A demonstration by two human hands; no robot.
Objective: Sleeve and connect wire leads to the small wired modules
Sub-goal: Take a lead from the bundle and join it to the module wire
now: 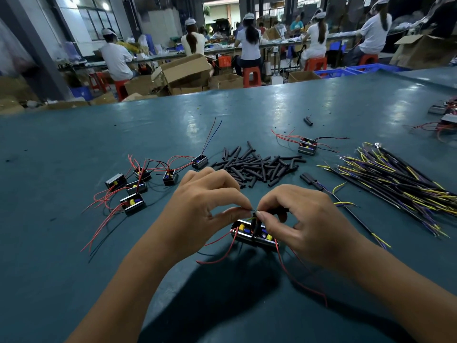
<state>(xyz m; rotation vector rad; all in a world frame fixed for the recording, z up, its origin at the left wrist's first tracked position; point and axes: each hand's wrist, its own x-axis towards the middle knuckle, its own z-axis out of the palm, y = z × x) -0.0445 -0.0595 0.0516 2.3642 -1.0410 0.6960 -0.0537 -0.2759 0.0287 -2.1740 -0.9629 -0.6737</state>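
Observation:
Two small black modules (247, 233) with yellow and blue parts sit side by side just below my hands, red leads trailing from them. My left hand (200, 209) pinches a thin wire end between thumb and forefinger. My right hand (301, 219) pinches the matching wire end, with a black sleeve (277, 211) tucked under its fingers. The two pinches meet fingertip to fingertip above the modules. A heap of black sleeves (259, 164) lies behind my hands. A bundle of black, yellow and purple wire leads (400, 184) fans out at the right.
Several more modules with red and black leads (138, 186) lie at the left, one more (307, 146) behind the sleeves, and others at the far right edge (445, 115). The green table (74, 149) ends ahead; seated workers, cardboard boxes and red stools fill the background.

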